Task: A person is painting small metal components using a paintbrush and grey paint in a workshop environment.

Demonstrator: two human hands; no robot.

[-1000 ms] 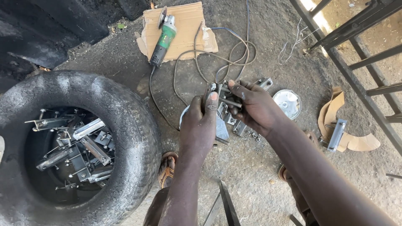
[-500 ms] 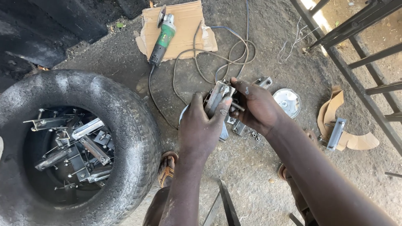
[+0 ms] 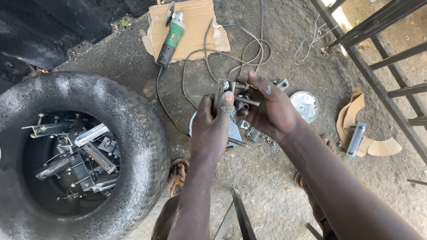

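Holding a small metal bracket (image 3: 221,95) upright over the ground, the left hand (image 3: 213,129) grips it with the thumb pressed flat on its face, and the right hand (image 3: 271,111) closes around a bolt (image 3: 246,101) that pokes sideways out of that bracket. Both hands are grasping; neither is loose. A second ago the two hands sat lower and closer together, with the bracket lying more across the fingers; since then it has been turned up on end and lifted a little, and the right hand has slid off to the side, so the bolt now shows between the two. That reads, as a judgement, like a fitting step under way, the bolt being worked through the bracket rather than the piece just being carried.

Under the hands lie more small metal parts (image 3: 255,133) on the dirt, with a round metal disc (image 3: 305,106) just beside them. An angle grinder (image 3: 171,38) rests on cardboard (image 3: 195,26) further off, its cable (image 3: 231,58) looping near. A tyre (image 3: 133,133) to the left holds a heap of similar brackets (image 3: 75,151)
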